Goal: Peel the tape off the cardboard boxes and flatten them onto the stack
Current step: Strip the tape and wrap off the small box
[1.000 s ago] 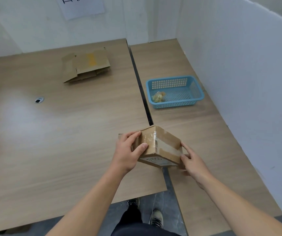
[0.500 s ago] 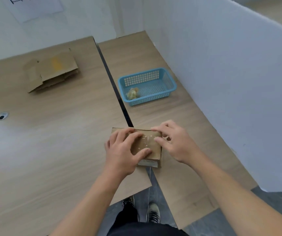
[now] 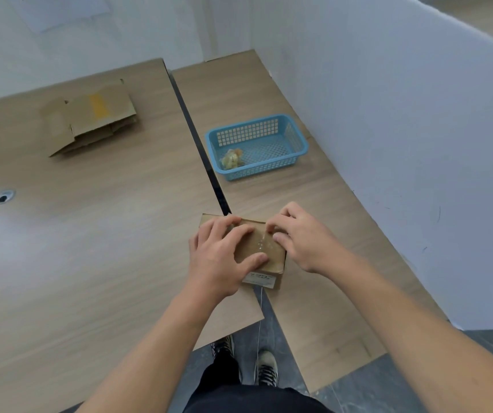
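Wood-grain counter (image 3: pixel 90 263) across most of the view, split by a dark seam and walled on the right by a white partition (image 3: pixel 403 144). On its far left, the stack (image 3: pixel 90 120) of flattened boxes, well apart from the work. Just beyond the seam, a blue basket (image 3: pixel 297 135) with a crumpled wad (image 3: pixel 231 159) of what looks like peeled tape in its near-left corner.

At the near edge, straddling the seam: the cardboard box (image 3: pixel 272 260), closed and taped. Tipped up on one edge a second ago, held between the two hands. Now laid flat on the counter, taped top facing up, label (image 3: pixel 258 278) on the near side.

Left hand (image 3: pixel 218 257) spread over the box top, pressing down, thumb near the front edge. Looks like a steadying press rather than a grasp. Right hand (image 3: pixel 301 236), out at the box's end a second ago, brought onto the top since, fingers curled, forefinger and thumb nipping at the clear tape (image 3: pixel 261 244) near the far edge. Cannot tell whether a tape end is lifted yet.

Judged from that: repositioning finished, peeling only starting. Box sealed, so no flattening and no trip to the stack until the strip is off. Strip probably bound for the basket afterwards.
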